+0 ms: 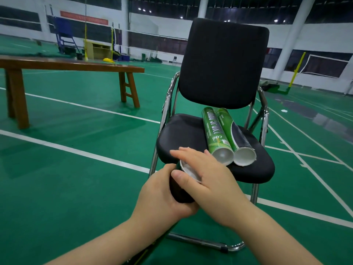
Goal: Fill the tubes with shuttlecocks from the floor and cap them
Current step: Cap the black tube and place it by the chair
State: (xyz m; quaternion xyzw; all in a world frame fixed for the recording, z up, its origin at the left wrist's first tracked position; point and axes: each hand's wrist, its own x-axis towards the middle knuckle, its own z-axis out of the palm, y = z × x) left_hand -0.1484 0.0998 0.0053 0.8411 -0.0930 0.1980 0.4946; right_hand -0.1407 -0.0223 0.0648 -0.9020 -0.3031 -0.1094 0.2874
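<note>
Head view: I log the tube [179,194] near centre, just before the chair [223,60] seat. Left hand [162,197] is wrapped round its dark body. Right hand [206,178] lies flat across its white mouth, fingers straight. Two green tubes [215,131] lie touching on the seat, with their near mouths open. Bench [66,65] far left.

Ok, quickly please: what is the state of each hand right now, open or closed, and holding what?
Left hand: closed, gripping the shuttlecock tube.
Right hand: open, fingers straight, lying over the tube's mouth.
</note>
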